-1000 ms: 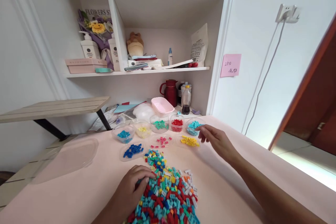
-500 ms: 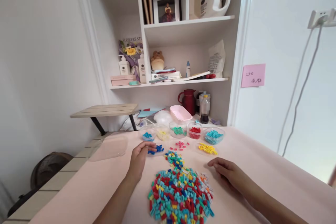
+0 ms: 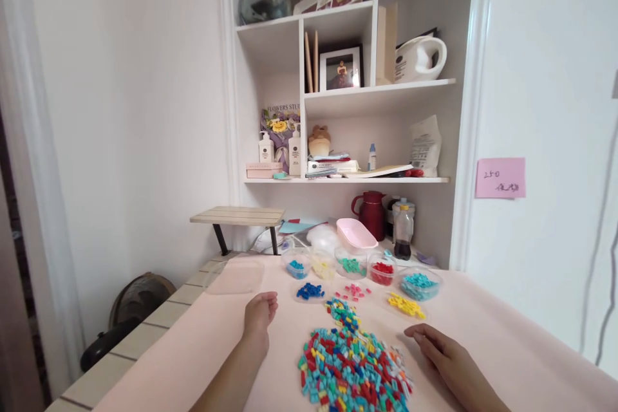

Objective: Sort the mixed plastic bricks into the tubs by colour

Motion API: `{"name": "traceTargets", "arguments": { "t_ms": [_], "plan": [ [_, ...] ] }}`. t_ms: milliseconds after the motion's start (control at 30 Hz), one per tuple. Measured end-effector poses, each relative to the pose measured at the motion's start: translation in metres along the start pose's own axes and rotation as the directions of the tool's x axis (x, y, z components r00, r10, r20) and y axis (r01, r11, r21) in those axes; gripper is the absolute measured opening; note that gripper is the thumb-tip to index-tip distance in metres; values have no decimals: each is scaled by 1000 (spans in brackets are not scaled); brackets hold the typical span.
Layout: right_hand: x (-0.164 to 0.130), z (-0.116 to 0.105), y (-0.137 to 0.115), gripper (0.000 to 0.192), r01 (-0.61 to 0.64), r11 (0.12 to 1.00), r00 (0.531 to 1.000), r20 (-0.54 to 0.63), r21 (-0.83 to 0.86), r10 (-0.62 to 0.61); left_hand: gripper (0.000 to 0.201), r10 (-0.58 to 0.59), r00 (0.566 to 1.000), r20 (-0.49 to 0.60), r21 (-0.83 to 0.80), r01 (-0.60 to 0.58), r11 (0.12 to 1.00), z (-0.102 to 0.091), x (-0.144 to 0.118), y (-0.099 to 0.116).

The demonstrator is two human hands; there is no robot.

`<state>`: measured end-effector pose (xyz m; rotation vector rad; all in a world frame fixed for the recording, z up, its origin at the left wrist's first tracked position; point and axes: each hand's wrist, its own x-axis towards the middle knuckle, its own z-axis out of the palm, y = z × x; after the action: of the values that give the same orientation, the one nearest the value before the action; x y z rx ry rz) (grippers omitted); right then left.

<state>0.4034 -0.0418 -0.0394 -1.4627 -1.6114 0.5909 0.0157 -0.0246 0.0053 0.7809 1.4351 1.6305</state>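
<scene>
My left hand (image 3: 261,317) is over the pink tabletop, left of the brick heap, with its fingers curled in and nothing visible in them. A dish of dark blue toy bricks (image 3: 310,291) lies just beyond it to the right. A large heap of mixed small toy bricks (image 3: 355,367) covers the middle front, with a smaller mixed pile (image 3: 342,313) joined at its far end. My right hand (image 3: 437,344) rests right of the heap, index finger stretched out, the other fingers partly hidden; it shows no brick. Yellow bricks (image 3: 405,304) lie in a shallow dish beyond it.
Pink bricks (image 3: 354,291) lie between the dark blue and yellow ones. Behind stand clear tubs of light blue (image 3: 296,268), pale yellow, green (image 3: 351,265), red (image 3: 383,271) and turquoise bricks (image 3: 419,284). A clear lid (image 3: 236,278), pink basin (image 3: 356,234), red jug (image 3: 371,215) and bottle (image 3: 403,232) are farther back.
My left hand has drawn back from the dark blue bricks toward me, its fingers now curled. My right hand stays beside the heap. The camera view has tilted up and turned left.
</scene>
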Motion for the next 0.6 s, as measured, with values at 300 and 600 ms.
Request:
{"name": "traceTargets", "arguments": {
  "t_ms": [300,600],
  "plan": [
    [-5,-6,-13,47,-24,997,992,-122,-67,15,26,251,934,254,655,-357,666,-6,-22,-13],
    [-6,-6,-11,36,54,985,998,-22,-165,-58,31,240,907,347,864,-408,294,4,-29,-13]
  ]
}}
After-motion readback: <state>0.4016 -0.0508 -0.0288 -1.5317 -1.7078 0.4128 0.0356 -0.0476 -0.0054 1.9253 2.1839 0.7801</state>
